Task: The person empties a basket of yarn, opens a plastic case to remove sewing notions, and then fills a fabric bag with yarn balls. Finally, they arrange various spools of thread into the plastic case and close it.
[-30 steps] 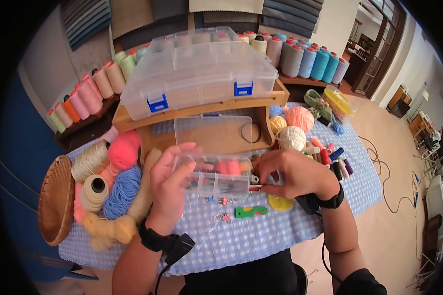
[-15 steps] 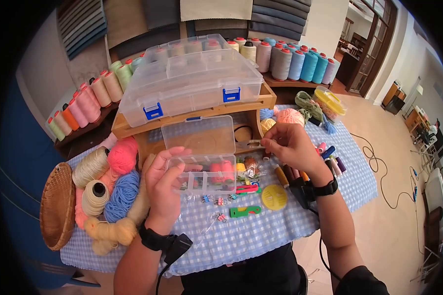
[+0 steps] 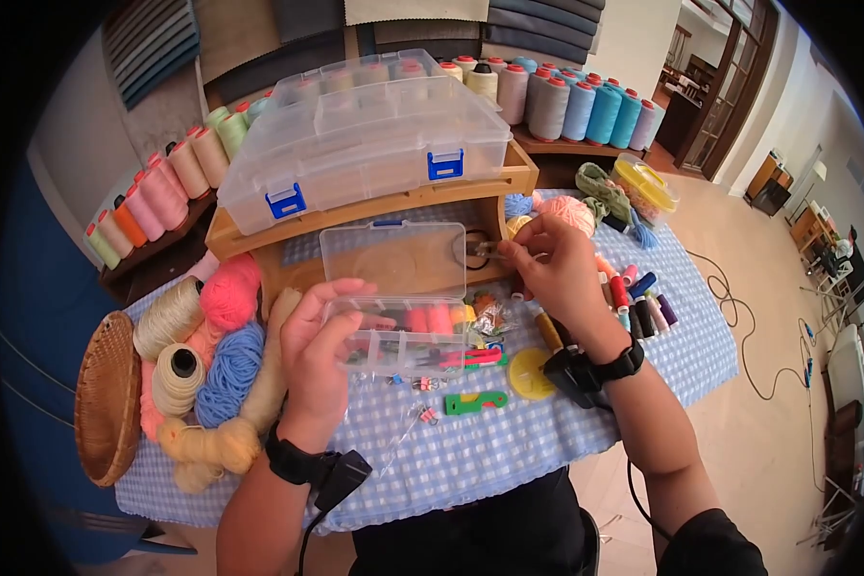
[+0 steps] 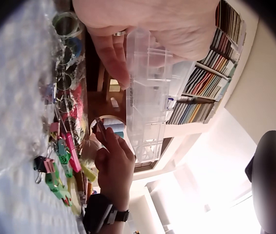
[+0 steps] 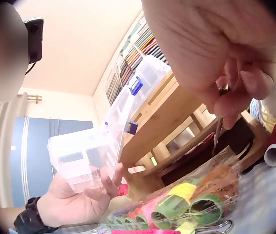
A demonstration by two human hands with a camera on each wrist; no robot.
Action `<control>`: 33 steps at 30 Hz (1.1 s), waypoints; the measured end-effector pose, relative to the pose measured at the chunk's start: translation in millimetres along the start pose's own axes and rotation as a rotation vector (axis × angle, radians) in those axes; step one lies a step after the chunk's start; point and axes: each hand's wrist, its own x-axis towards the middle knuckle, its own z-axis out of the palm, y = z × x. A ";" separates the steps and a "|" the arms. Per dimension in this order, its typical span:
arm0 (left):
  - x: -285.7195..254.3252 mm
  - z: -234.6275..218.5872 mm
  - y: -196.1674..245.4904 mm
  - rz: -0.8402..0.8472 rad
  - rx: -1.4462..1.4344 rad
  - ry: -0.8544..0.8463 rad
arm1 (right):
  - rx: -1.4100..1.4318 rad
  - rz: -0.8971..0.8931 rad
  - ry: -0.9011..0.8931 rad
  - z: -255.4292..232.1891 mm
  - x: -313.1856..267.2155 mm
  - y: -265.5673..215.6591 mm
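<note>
My left hand (image 3: 319,336) grips a clear plastic compartment box (image 3: 403,365) by its left end, thumb in front and fingers behind. The box's hinged lid (image 3: 394,259) stands raised. My right hand (image 3: 559,278) pinches a slim metal tool (image 4: 100,126) between thumb and fingertips, to the right of the lid and in front of the wooden shelf. Fingers cover much of the tool, so I cannot tell its exact kind. Below the box lie a clear packet of small spools (image 5: 177,204), a green plastic tool (image 3: 475,402) and small binder clips (image 3: 424,384).
A large clear case (image 3: 365,163) with blue latches sits on the wooden shelf (image 3: 374,206). Yarn balls (image 3: 230,374) and a wicker basket (image 3: 108,403) lie left. A yellow disc (image 3: 531,374), thread spools (image 3: 641,307) and a yellow-lidded tub (image 3: 646,187) are on the right.
My right hand has lifted from the box's right end, moving up and away toward the shelf with the metal tool. My left hand keeps its grip on the box.
</note>
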 end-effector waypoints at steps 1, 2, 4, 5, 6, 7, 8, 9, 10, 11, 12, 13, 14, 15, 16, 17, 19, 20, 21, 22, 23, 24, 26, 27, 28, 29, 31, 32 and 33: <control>0.5 0.2 0.0 0.002 0.002 0.007 | 0.067 0.051 -0.045 1.9 -0.4 -1.1; 1.0 0.5 -0.1 0.002 0.002 0.006 | 0.068 0.051 -0.044 3.6 -1.3 -4.5; 1.5 0.2 -0.9 -0.005 0.019 0.008 | 0.112 0.170 -0.154 6.7 -4.2 -12.0; 2.0 -0.3 -1.2 -0.008 0.020 0.007 | 0.113 0.174 -0.154 7.9 -3.4 -10.8; 2.3 -0.9 -1.6 -0.006 0.018 0.005 | 0.154 0.165 -0.189 9.2 -1.5 -8.7; 1.7 -1.4 -2.6 -0.005 0.016 0.004 | 0.194 0.159 -0.225 11.1 -0.7 -5.7; 0.9 -1.0 -2.5 -0.012 0.014 0.007 | 0.193 0.166 -0.228 14.2 -0.4 -2.6; 0.4 0.0 -1.4 -0.012 0.013 0.014 | 0.266 0.136 -0.190 18.1 0.1 1.1; 0.8 0.9 -0.6 -0.011 0.012 0.019 | 0.339 0.104 -0.150 20.0 0.9 4.7; 1.4 0.8 -0.8 -0.016 0.012 0.018 | 0.338 0.108 -0.149 20.5 1.8 8.9; 1.6 0.0 -1.0 -0.015 0.017 0.020 | 0.282 0.033 -0.132 21.4 2.3 13.4; 1.5 -0.6 -1.2 -0.013 0.023 0.023 | 0.226 -0.041 -0.118 22.2 1.6 12.6; 1.5 -0.1 -0.8 -0.017 0.023 0.025 | 0.227 -0.038 -0.120 20.4 -0.2 9.9; 1.4 0.8 0.3 -0.011 0.021 0.029 | 0.039 -0.142 -0.049 16.1 -2.4 4.4; 0.7 1.0 1.1 -0.003 0.018 0.033 | -0.150 -0.247 0.024 12.1 -3.8 -2.2; 0.1 0.1 1.3 -0.002 0.019 0.036 | -0.149 -0.249 0.021 8.7 -4.2 -4.9; 0.7 -2.0 1.0 -0.030 -0.005 0.024 | -0.127 -0.314 -0.173 0.0 -4.2 -9.9; 1.4 -2.9 -0.1 -0.025 -0.004 0.025 | -0.127 -0.319 -0.172 -5.5 -5.4 -14.4; 1.7 -4.2 -2.2 -0.013 0.007 0.024 | -0.098 -0.299 -0.422 -10.9 -8.3 -19.1; 2.0 -5.2 -3.3 -0.003 0.018 0.024 | -0.067 -0.275 -0.673 -13.4 -10.4 -22.8; 2.4 -5.5 -2.8 -0.003 0.019 0.027 | -0.065 -0.276 -0.675 -12.8 -11.6 -24.7; 2.3 -5.5 -2.2 -0.006 0.046 0.045 | -0.192 -0.367 -0.724 -11.4 -13.1 -25.2; 1.2 -5.5 -1.8 -0.016 0.073 0.069 | -0.391 -0.491 -0.789 -9.7 -16.7 -28.3; 1.3 -5.1 -1.0 0.002 0.069 0.071 | -0.389 -0.488 -0.795 -8.7 -17.8 -27.2; 1.4 -4.4 -0.5 0.022 0.066 0.071 | -0.385 -0.489 -0.799 -8.3 -18.3 -26.4; 1.1 -3.1 -0.7 0.022 0.065 0.072 | -0.382 -0.491 -0.802 -8.4 -18.0 -26.0; 0.4 -0.7 -1.3 0.046 0.018 0.100 | -0.289 -0.477 -0.810 -8.0 -15.3 -17.4; 0.1 -0.5 -1.0 0.046 0.017 0.102 | -0.195 -0.462 -0.817 -8.6 -14.1 -15.1; -0.1 -0.2 -0.3 0.048 0.019 0.101 | -0.196 -0.462 -0.819 -10.6 -13.5 -13.4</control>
